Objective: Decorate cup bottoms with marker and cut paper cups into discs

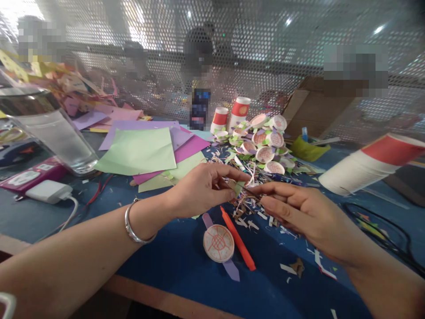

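Note:
My left hand point(204, 188), with a silver bangle at the wrist, pinches a small green paper piece point(238, 188) between thumb and fingers. Opposite it, my right hand point(299, 212) is closed on the end of something thin and dark beside that piece; its kind is unclear. Below the hands lies a round white paper disc point(218, 243) with orange lines drawn on it. A purple paper strip point(232, 270) passes under the disc and sticks out both ends. Beside the disc rests an orange marker pen point(238, 241).
Coloured paper sheets point(139, 153) lie at the back left, near a glass of water point(63, 137). A heap of decorated paper discs point(265, 141) stands behind paper scraps. Stacked paper cups point(368, 166) lean at right. A white charger point(49, 191) and cable sit left.

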A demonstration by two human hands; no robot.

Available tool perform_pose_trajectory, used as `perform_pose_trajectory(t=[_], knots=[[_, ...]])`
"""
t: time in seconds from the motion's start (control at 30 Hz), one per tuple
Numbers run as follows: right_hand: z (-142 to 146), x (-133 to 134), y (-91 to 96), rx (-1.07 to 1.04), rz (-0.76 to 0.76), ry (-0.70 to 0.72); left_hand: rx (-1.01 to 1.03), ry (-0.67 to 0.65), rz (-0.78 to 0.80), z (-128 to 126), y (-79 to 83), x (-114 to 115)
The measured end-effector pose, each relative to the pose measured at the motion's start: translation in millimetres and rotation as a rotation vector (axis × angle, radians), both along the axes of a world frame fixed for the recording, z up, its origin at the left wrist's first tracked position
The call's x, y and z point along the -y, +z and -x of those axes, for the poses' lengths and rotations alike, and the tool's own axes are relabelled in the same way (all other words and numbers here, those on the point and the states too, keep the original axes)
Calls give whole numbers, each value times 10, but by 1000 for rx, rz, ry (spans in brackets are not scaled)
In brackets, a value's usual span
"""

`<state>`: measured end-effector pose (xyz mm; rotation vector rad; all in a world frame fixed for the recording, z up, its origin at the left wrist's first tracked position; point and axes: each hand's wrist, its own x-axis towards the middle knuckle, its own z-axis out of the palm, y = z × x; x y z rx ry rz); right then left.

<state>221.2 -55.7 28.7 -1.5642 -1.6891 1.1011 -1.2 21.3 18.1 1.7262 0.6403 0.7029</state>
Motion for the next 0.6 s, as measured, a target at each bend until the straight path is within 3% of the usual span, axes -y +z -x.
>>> perform_pose_trajectory(t=[0.6], knots=[[-5, -8, -12, -30, 36, 37, -20, 21, -21, 11, 3, 0]])
